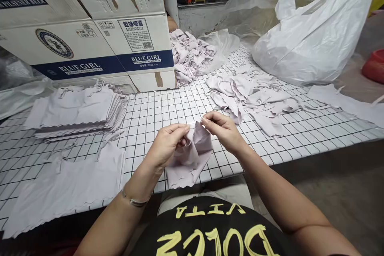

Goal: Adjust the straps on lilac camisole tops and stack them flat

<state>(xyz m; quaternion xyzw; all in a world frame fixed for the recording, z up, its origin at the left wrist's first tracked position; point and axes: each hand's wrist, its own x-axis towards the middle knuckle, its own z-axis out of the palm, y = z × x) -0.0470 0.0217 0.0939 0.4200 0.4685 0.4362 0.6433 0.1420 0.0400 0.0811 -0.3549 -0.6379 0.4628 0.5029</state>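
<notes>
A pale pink-lilac garment with a wavy edge hangs from both hands over the front of the table. My left hand is closed, pinching the garment's upper edge between thumb and fingers. Just to its right, my right hand pinches the same edge at another spot, fingertips pressed together. The exact bit of cloth under the right fingertips is too small to make out. To the left lies one flat camisole-like garment with thin straps, and behind it a neat stack of similar garments.
A flattened-looking beer carton stands at the back left. Loose garments are heaped at the right, with another pile behind. A white plastic bag sits at the back right. Grid-patterned cloth covers the table.
</notes>
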